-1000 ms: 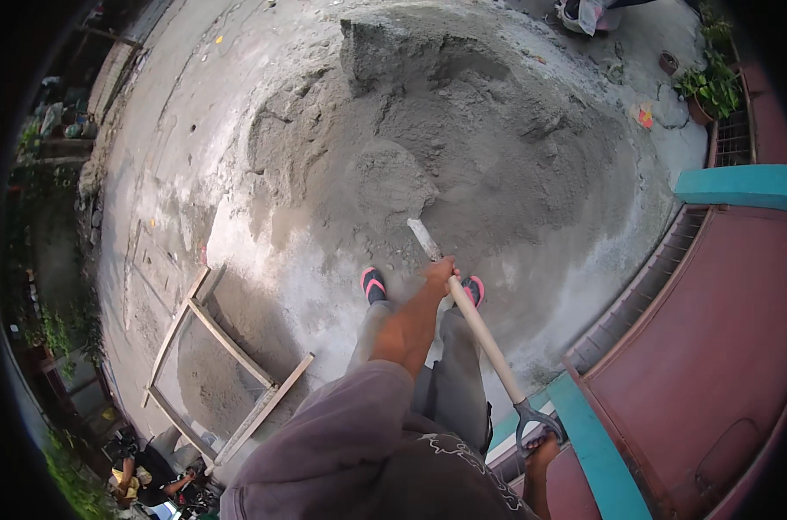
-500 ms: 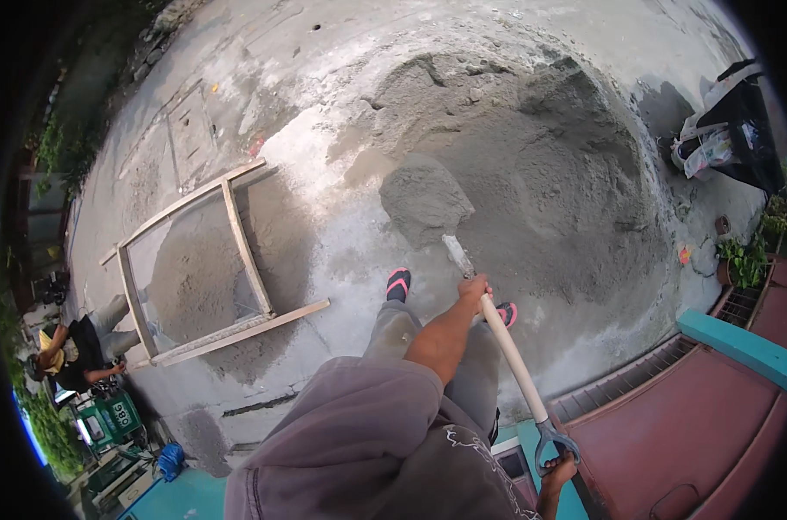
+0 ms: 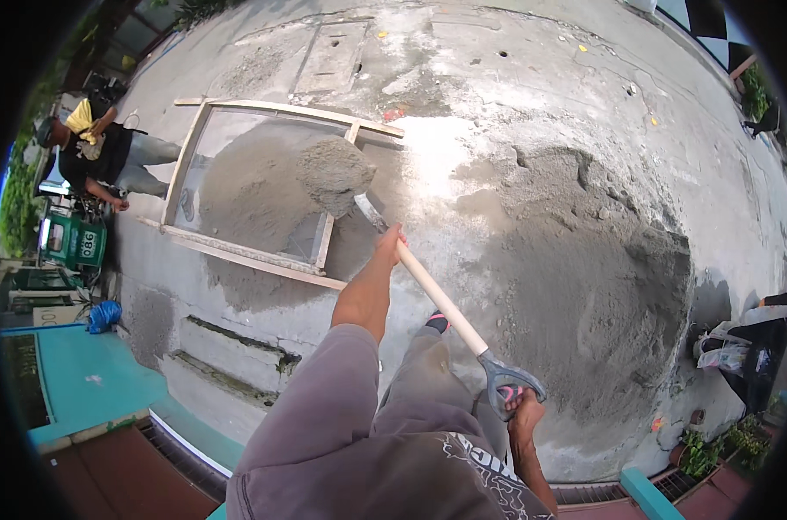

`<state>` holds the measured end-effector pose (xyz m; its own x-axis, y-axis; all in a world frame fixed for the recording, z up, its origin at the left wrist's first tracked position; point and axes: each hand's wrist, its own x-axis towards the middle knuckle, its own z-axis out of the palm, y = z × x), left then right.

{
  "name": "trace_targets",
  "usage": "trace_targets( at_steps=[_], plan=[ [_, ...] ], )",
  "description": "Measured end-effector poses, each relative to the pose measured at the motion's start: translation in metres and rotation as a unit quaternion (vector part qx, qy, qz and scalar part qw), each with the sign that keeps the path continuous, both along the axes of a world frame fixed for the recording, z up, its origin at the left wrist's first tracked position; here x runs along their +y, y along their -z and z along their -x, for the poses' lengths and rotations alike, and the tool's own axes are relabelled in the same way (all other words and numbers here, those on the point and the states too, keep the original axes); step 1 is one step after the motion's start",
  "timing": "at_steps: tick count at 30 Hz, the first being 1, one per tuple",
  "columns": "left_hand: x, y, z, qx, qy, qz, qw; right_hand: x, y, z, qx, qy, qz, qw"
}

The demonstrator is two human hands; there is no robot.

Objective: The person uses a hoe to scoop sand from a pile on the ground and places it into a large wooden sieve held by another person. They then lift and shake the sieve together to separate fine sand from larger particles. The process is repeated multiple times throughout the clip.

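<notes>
- Head view: the left hand (image 3: pixel 391 240) is holding the shovel (image 3: pixel 441 299) near its loaded end, fingers closed around it; the right hand (image 3: pixel 523 409) is gripping the rear end, also closed, nearer the body.
- The load (image 3: pixel 334 173) is now sitting beyond the left hand, over the wooden frame (image 3: pixel 246 262), having swung leftward off the pile (image 3: pixel 601 277), which is lying ahead and to the hands' right.
- So the work is shifting from pile to frame; whether the load is touching the sand heap (image 3: pixel 250 186) there, I cannot tell.
</notes>
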<state>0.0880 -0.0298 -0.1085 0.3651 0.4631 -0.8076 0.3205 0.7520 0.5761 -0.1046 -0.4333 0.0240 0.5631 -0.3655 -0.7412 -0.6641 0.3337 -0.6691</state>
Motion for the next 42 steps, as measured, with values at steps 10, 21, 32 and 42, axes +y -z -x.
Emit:
trace_targets(
  at_steps=[10,21,32,42],
  plan=[
    [0.231,-0.150,0.040,-0.220,-0.118,-0.043,0.967,0.313,-0.125,-0.110,-0.627,-0.523,0.138,0.561],
    [0.101,-0.117,-0.005,-0.258,-0.098,0.081,0.958,0.068,-0.088,-0.048,-0.183,-0.095,-0.143,0.968],
    [-0.340,0.048,0.060,0.070,0.368,0.119,0.920,-0.105,0.023,0.268,0.071,0.394,0.037,0.916],
    [-0.502,0.043,0.512,0.354,0.704,0.186,0.587,0.075,-0.101,0.549,0.519,0.747,0.103,0.402]
  ],
)
